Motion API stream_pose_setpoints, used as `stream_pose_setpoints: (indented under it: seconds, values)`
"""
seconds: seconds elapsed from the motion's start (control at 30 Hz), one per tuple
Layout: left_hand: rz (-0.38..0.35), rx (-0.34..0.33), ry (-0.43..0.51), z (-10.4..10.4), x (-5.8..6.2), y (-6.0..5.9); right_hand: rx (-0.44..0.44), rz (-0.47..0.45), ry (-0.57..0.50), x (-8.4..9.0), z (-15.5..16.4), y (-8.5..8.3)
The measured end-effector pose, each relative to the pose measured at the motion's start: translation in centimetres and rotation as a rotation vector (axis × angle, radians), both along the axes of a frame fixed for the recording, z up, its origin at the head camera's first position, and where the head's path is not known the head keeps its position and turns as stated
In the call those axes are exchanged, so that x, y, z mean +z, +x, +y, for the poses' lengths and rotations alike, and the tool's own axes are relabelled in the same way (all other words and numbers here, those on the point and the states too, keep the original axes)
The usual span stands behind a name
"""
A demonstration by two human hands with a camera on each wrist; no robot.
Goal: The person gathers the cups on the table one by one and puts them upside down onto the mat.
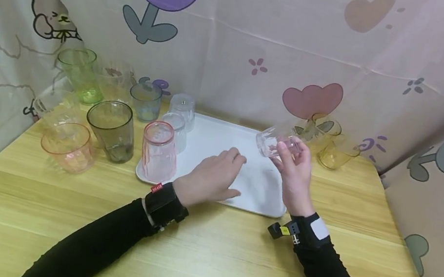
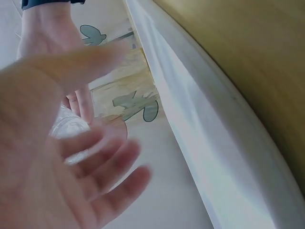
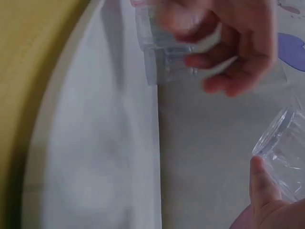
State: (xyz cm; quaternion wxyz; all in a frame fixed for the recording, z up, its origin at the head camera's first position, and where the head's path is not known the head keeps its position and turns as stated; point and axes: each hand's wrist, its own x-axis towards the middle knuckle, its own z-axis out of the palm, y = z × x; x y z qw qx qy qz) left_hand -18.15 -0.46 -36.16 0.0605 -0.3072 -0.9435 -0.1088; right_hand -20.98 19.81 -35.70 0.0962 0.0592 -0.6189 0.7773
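My right hand [image 1: 297, 174] holds a clear drinking glass [image 1: 268, 141] between thumb and fingers. The glass is tilted on its side above the right part of a white tray [image 1: 257, 179]; in the right wrist view the thumb lies along the glass [image 3: 286, 152]. Over the middle of the tray is my left hand [image 1: 213, 174], its fingers loosely bent with nothing in them. Along the tray's left end, a pink glass [image 1: 158, 154] and two clear glasses [image 1: 180, 133] stand upside down. The left wrist view shows the left thumb and fingers [image 2: 119, 167] spread apart.
Left of the tray stand a dark grey glass [image 1: 113, 134], an orange-pink glass [image 1: 70, 151], a blue-grey glass [image 1: 145, 103], a green glass [image 1: 82, 72] and some clear ones. Two yellow glasses [image 1: 337, 154] are at the back right. A printed curtain [image 1: 239, 37] hangs behind the wooden table [image 1: 219, 257].
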Motion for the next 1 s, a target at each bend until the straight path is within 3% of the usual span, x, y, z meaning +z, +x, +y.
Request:
stream_pose_setpoints:
  seconds: [0.17, 0.3, 0.7, 1.0]
  values:
    - [0.202, 0.082, 0.231, 0.1, 0.1, -0.3, 0.05, -0.035, 0.032, -0.5, -0.7, 0.4]
    - [0.295, 0.09, 0.368, 0.1, 0.1, -0.4, 0.086, -0.058, 0.025, -0.6, -1.4, 0.8]
    - [0.446, -0.022, 0.505, 0.1, -0.2, -0.6, 0.242, -0.12, -0.082, -0.8, -2.7, 2.0]
    - [0.444, -0.072, 0.538, -0.1, -0.2, -0.7, 0.313, -0.148, -0.077, -1.1, -2.3, 1.9]
